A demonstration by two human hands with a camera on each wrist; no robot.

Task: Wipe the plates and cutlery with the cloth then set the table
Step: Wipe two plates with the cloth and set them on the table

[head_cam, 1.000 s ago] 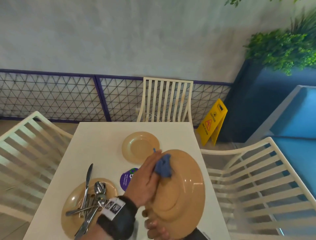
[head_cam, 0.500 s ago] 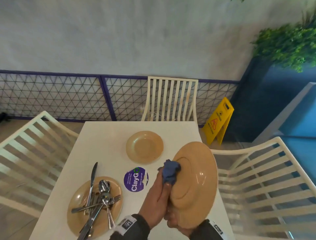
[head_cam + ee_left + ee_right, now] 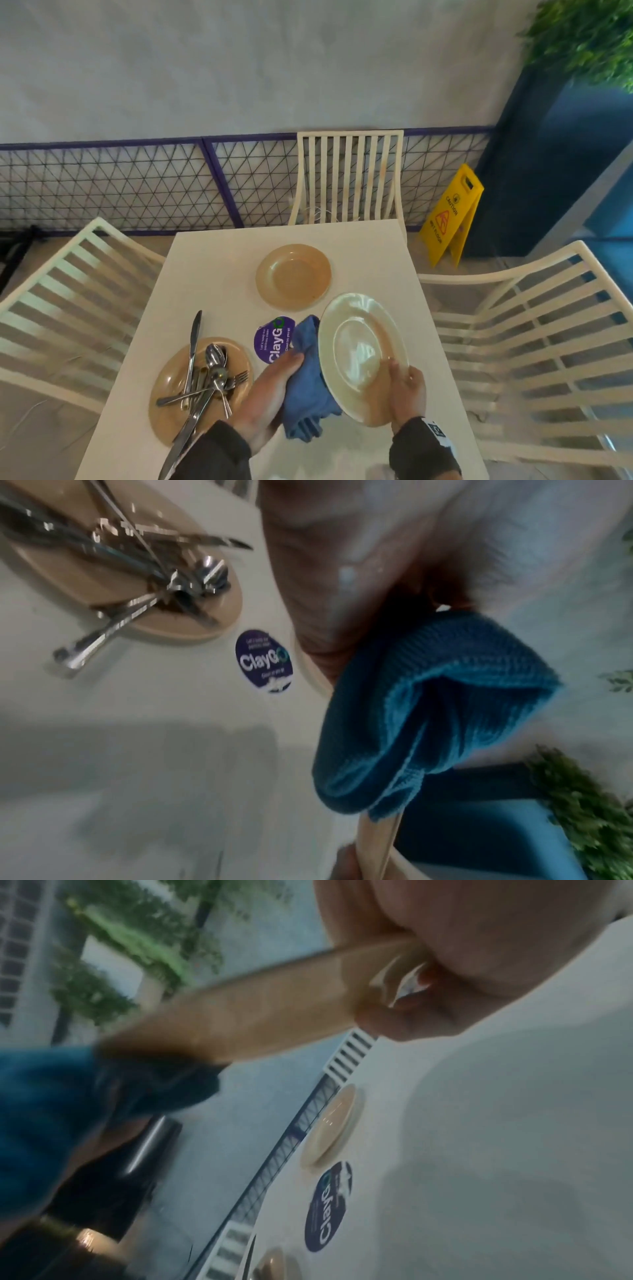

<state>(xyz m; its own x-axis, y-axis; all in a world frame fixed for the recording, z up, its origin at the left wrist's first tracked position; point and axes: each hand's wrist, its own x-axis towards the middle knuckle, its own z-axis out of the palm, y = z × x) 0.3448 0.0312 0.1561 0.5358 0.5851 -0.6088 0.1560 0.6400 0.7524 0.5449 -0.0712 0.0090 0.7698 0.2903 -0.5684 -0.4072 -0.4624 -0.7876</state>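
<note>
A tan plate (image 3: 356,346) is held tilted above the white table (image 3: 212,281), its glossy face towards me. My right hand (image 3: 402,378) pinches its near right rim, thumb on top. My left hand (image 3: 289,371) grips a blue cloth (image 3: 308,387) bunched against the plate's left edge and underside. The left wrist view shows the cloth (image 3: 428,718) close up; the right wrist view shows the plate (image 3: 240,1015) edge-on. A second tan plate (image 3: 293,275) lies bare at the table's middle. A third plate (image 3: 171,411) at the near left carries the cutlery (image 3: 209,373): knives, spoons and a fork.
A purple round sticker (image 3: 275,339) is on the table between the plates. White slatted chairs stand at the left (image 3: 68,291), far side (image 3: 349,178) and right (image 3: 531,342). A yellow caution sign (image 3: 452,212) stands on the floor beyond.
The held plate has turned from underside towards me to face towards me and come lower. The cloth has moved from the underside's top to the plate's left edge. My view has shifted right.
</note>
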